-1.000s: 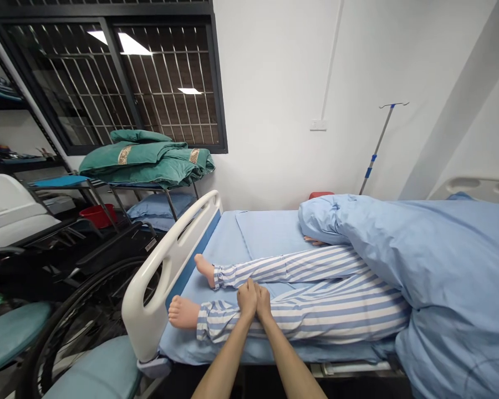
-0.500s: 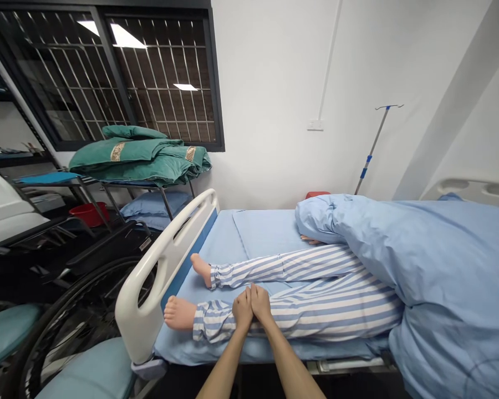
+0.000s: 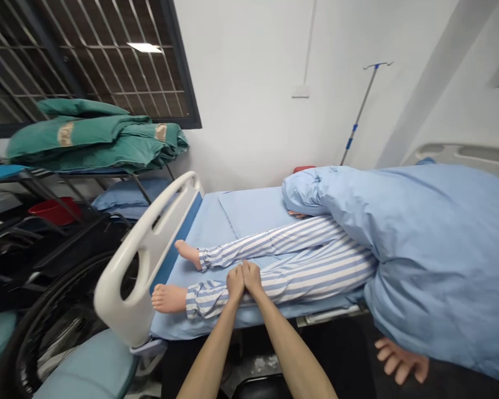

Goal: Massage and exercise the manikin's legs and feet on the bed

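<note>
"Why was the blue duvet [image 3: 424, 221] bunched well away from the footboard [image 3: 149, 235]?"

"Probably so the striped pajama trousers [image 3: 316, 271] were left uncovered, nearer the footboard."

"And the fingers?"

"Left hand [image 3: 235, 282] and right hand [image 3: 253, 277] were held side by side, fingers curled closed; whether cloth was gripped could not be told. The trousers were seen beneath them."

Head-height view, forward and down
</note>
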Available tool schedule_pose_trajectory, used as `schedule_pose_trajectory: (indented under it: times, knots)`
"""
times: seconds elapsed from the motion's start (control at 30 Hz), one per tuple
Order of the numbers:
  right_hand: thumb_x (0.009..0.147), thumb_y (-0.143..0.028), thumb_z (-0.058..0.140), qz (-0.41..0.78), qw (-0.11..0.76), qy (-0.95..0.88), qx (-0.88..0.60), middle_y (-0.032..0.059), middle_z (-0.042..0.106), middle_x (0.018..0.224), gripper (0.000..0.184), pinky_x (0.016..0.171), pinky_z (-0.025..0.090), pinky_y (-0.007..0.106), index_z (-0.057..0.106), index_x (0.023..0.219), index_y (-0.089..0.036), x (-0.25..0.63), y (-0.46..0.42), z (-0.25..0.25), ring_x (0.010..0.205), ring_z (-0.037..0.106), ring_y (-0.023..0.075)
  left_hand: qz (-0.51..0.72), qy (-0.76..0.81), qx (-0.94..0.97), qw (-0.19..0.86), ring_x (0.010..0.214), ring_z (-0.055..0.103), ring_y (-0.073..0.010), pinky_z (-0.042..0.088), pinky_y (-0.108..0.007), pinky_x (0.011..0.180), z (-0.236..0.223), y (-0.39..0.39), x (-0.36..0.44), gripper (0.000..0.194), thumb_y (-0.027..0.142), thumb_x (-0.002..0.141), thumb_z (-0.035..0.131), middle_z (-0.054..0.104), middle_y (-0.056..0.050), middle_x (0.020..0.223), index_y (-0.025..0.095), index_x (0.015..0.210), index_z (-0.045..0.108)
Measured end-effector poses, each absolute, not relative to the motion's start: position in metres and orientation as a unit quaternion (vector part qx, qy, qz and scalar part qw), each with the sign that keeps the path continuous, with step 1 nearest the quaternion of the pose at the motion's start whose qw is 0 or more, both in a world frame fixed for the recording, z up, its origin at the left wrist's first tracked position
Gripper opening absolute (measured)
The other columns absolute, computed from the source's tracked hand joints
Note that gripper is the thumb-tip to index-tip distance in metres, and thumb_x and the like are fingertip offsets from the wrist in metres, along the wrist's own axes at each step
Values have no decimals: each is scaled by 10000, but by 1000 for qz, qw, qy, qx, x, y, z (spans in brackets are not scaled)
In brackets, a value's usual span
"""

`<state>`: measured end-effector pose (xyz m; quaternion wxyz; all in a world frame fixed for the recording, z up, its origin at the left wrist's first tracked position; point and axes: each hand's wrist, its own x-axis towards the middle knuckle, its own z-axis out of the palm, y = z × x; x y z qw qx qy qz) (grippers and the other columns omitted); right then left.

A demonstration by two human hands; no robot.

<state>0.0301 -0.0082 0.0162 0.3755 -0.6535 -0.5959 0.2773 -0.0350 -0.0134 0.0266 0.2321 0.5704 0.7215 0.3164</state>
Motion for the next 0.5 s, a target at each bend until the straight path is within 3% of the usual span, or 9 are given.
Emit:
schedule_pose_trajectory:
  times: [0.3,0.5]
  knots:
    - [1027,-233,231,258,349,-621,-652,97,704,750,551,642,335,257,697,755,-118,32,-9,26,677,552,143,285,742,573,198,750,536,-163,302,-273,675,22,-23,-34,407,266,1001,343,659,-96,779,113,777,646]
    - [1013,-248,356,199,293,-687,-634,99,740,792,455,680,371,226,737,823,-85,42,-8,44,719,600,150,280,744,571,205,766,564,-175,307,-271,670,32,-23,-33,401,249,993,334,685,-107,821,119,823,674]
